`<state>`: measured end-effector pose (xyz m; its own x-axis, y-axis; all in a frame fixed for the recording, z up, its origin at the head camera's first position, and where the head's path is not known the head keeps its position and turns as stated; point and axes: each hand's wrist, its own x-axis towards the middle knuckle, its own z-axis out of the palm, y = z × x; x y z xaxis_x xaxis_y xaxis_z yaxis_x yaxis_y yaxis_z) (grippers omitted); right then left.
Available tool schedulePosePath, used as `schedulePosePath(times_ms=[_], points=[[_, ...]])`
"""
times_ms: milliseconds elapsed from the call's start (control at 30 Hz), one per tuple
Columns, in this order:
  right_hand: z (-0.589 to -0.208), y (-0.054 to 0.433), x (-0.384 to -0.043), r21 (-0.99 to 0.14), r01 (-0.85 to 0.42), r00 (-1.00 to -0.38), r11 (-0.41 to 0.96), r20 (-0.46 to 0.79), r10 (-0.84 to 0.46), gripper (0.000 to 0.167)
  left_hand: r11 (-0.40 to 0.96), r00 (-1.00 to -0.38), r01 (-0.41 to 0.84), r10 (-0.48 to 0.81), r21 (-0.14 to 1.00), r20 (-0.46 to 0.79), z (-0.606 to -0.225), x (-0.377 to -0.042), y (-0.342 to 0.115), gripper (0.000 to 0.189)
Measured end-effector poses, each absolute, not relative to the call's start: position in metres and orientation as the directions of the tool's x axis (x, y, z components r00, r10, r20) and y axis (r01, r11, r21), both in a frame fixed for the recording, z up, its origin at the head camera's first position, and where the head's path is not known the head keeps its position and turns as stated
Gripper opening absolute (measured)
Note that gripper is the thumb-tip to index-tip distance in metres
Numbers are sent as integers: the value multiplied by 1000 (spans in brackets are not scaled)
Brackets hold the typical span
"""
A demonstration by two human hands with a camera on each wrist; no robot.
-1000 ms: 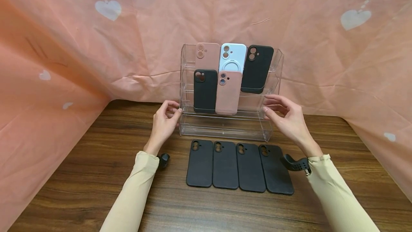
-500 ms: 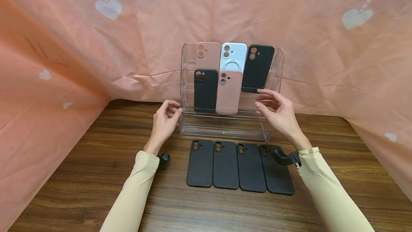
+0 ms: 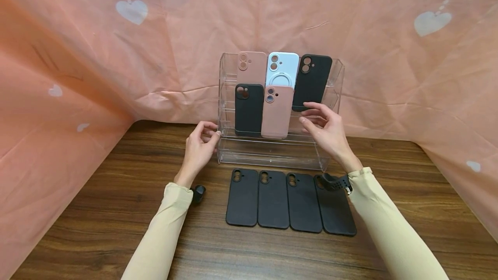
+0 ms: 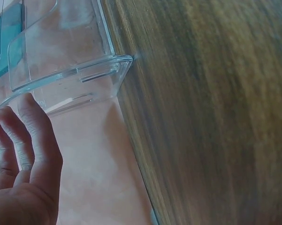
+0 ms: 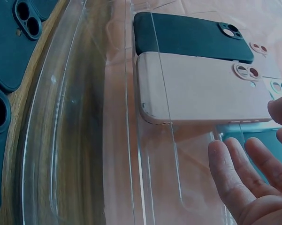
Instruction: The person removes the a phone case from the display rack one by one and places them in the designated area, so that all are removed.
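Observation:
A clear acrylic tiered stand (image 3: 268,159) holds several upright phone cases. In front are a black phone case (image 3: 249,111) and a pink phone case (image 3: 277,113); behind are another pink case (image 3: 254,70), a white case with a ring (image 3: 282,66) and a taller black case (image 3: 313,79). My left hand (image 3: 199,146) rests its fingertips on the stand's left side, fingers loosely bent. My right hand (image 3: 327,131) hovers before the stand with parted fingers and nothing in them, overlapping the taller black case's lower edge, right of the front pink case.
Several black phone cases lie in a row before the stand, from the leftmost case (image 3: 242,202) to the rightmost case (image 3: 338,213), partly under the right wrist strap (image 3: 336,182). A peach cloth (image 3: 186,46) hangs behind the wooden table (image 3: 128,185).
My right hand has left the stand's right side and moved left and slightly up, to in front of the tiers. My left hand has stayed at the left side; the cases have not moved.

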<state>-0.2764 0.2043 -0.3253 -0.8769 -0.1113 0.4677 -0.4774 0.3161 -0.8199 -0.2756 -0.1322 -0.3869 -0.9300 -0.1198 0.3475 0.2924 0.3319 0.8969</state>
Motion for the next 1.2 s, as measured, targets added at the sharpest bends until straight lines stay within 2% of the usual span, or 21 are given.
schedulePosePath(times_ms=[767, 1200], points=[[-336, 191, -297, -850, -399, -916, 343, 383, -117, 52, 318, -937, 277, -120, 907, 328, -387, -274, -131, 19], [-339, 177, -301, -837, -423, -902, 347, 427, -71, 60, 318, -930, 293, -122, 902, 345, -387, -275, -132, 18]])
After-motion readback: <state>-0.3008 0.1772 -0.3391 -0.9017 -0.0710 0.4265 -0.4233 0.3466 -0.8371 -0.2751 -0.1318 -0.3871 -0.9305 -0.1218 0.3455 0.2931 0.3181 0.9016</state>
